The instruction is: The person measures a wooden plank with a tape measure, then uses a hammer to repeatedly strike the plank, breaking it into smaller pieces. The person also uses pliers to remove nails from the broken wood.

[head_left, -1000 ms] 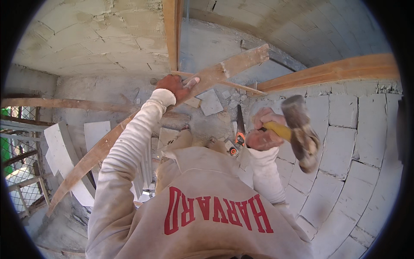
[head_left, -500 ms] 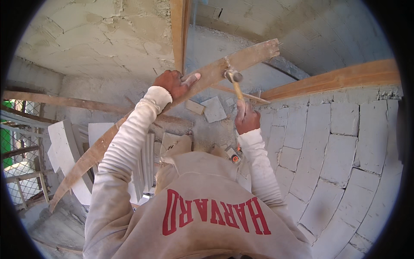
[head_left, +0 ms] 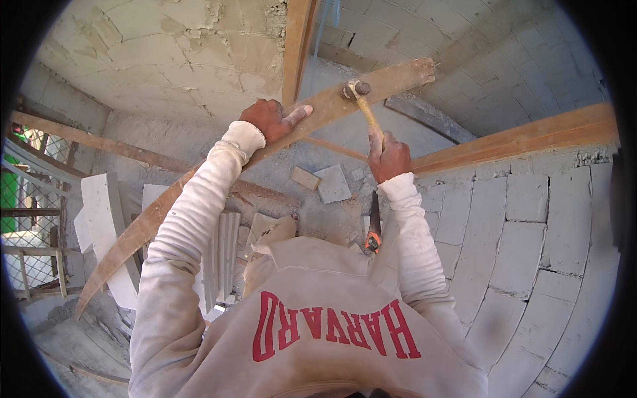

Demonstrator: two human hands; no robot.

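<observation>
A long wooden plank (head_left: 398, 81) slants across the view from lower left to upper right, its right end rough and broken. My left hand (head_left: 273, 124) is closed around the plank near its middle, thumb lying along the face. My right hand (head_left: 389, 158) grips a hammer (head_left: 369, 114) by its pale wooden handle. The hammer's metal head overlaps the plank's face, to the right of my left hand. Whether the head touches the wood, I cannot tell.
Stacked pale blocks (head_left: 106, 232) stand at the left. A light block wall (head_left: 517, 252) rises at the right beside a wooden beam (head_left: 524, 138). An upright timber (head_left: 296, 53) stands ahead. Loose block pieces (head_left: 333, 184) and an orange-and-black-handled tool (head_left: 374, 235) lie below.
The hammer head has risen from the plank's lower edge to over its face, and my right hand has moved up and slightly right. My left hand keeps its hold.
</observation>
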